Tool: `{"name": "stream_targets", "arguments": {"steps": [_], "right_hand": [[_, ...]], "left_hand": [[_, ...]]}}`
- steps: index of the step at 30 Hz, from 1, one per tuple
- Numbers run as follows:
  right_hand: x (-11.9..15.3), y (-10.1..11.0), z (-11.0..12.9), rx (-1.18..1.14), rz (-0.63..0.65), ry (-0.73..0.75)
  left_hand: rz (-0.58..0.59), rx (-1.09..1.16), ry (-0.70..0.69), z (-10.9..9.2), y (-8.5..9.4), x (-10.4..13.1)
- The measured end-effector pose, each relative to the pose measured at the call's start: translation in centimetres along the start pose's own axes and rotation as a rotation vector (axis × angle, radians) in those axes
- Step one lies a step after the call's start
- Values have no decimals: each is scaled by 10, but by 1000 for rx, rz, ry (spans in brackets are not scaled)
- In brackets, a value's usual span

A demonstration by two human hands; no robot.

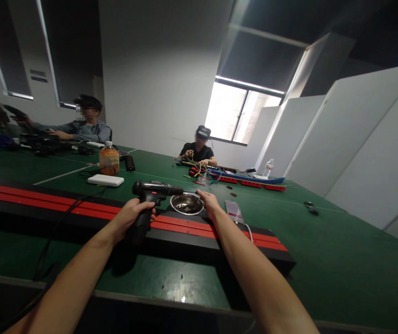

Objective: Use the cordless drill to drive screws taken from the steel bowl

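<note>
My left hand (135,214) is wrapped round the grip of a black cordless drill (155,188), held level above a long black bar with red strips (188,226). A thin bit (189,191) points right from the drill's chuck. At the bit's tip are the pinched fingers of my right hand (208,203); whatever they hold there is too small to make out. Just below the bit, a round metal bowl (175,204) contains small dark pieces, perhaps screws.
Behind the bar stand an orange drink bottle (109,160) and a white flat box (106,180). A phone (234,211) with a white cable lies to the right. Across the green table (324,236), a person (202,150) handles colourful wires; another person (89,127) sits far left.
</note>
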State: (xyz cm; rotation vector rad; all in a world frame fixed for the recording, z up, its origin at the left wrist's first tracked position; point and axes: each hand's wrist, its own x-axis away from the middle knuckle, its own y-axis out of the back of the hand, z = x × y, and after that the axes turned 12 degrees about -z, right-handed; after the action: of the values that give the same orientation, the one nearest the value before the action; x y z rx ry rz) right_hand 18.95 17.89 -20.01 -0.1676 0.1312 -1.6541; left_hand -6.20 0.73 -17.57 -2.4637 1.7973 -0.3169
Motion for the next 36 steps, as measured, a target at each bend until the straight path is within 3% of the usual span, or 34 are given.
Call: {"name": "stream_targets", "arguments": {"steps": [22,36], "right_hand": [[6,-1,5,-4,38,-30],[4,-1,4,-79,73,-138]], "left_hand": [[-11,-21,-16,-5,-2,7],[-47,-20,-8,-8,-5,12]]}}
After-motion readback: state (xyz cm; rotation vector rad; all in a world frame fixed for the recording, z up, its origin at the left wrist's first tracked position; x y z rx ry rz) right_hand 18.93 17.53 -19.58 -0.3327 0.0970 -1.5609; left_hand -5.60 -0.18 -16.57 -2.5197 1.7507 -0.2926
